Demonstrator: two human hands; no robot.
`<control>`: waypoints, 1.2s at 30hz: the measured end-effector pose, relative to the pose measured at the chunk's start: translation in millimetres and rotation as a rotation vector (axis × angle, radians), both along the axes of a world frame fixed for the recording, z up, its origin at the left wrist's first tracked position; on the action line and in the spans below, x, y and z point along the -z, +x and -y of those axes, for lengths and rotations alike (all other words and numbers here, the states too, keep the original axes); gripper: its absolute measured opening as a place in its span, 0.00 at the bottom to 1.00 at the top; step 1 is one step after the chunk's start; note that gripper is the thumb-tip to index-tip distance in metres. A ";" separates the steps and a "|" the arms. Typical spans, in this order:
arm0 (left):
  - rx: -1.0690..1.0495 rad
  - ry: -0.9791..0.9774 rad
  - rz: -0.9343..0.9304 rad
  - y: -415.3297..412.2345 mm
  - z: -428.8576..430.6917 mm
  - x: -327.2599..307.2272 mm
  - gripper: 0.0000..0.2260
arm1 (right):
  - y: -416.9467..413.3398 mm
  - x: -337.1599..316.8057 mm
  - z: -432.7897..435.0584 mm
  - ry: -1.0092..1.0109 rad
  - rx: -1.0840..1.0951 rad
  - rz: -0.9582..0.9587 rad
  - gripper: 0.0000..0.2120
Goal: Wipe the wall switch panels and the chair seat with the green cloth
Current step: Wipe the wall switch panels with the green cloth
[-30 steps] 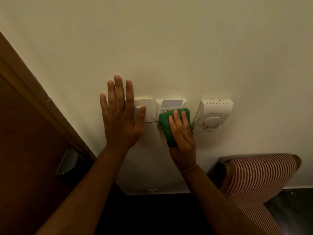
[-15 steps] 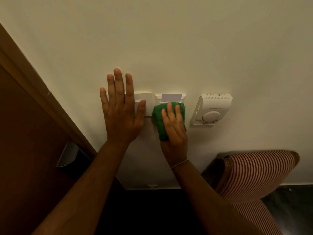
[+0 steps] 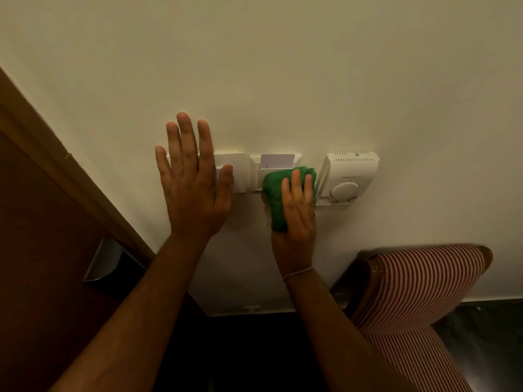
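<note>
Three white panels sit in a row on the cream wall. My left hand [image 3: 192, 182] lies flat and spread over the left switch panel [image 3: 230, 168], holding nothing. My right hand [image 3: 298, 210] presses a bunched green cloth [image 3: 276, 193] against the lower part of the middle key-card panel [image 3: 256, 172], whose card [image 3: 277, 161] sticks up above the cloth. The cloth's right edge reaches the left side of the thermostat panel [image 3: 352, 176] with its round dial. The striped chair [image 3: 418, 284] stands at the lower right.
A brown wooden door [image 3: 42, 250] and its frame run down the left side, with a metal handle [image 3: 104, 260] on it. A small white fitting [image 3: 250, 308] sits at the base of the wall. Dark floor [image 3: 481, 329] shows beside the chair.
My right hand has slid the green cloth rightwards across the middle panel toward the thermostat. My left hand stays flat on the left panel.
</note>
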State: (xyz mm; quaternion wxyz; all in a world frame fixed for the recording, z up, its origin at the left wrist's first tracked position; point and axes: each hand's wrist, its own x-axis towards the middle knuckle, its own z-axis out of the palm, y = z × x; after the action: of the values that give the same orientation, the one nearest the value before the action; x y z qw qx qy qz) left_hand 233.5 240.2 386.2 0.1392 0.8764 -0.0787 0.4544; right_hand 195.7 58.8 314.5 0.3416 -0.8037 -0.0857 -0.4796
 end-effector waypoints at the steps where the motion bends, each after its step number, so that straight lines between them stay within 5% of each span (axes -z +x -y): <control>1: 0.003 -0.002 -0.004 -0.3 -0.2 -0.2 0.33 | -0.1 -0.7 -6.0 0.020 -0.007 -0.005 0.27; 12: 0.031 0.005 -0.037 -5.3 -1.0 -2.7 0.33 | 8.9 -2.8 -28.7 -0.181 -0.127 0.049 0.23; 18: 0.030 0.018 -0.022 -0.8 -0.9 -0.4 0.34 | 7.2 3.7 -4.1 -0.051 -0.001 0.016 0.30; 22: 0.030 0.035 -0.021 2.5 -4.1 2.7 0.36 | 10.9 3.8 -28.3 -0.094 -0.049 0.032 0.23; 29: 0.044 0.045 -0.016 5.7 -6.3 5.0 0.35 | 17.4 3.9 -19.8 -0.291 -0.112 0.082 0.29; 36: 0.068 0.027 0.033 10.9 -4.7 9.7 0.31 | 10.7 8.2 3.9 -0.127 -0.009 0.023 0.37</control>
State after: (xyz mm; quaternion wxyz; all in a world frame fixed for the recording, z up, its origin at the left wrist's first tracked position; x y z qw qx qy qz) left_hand 244.5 244.9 376.5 0.1414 0.8675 -0.1168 0.4624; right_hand 206.4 54.9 306.3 0.2913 -0.8179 -0.1233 -0.4807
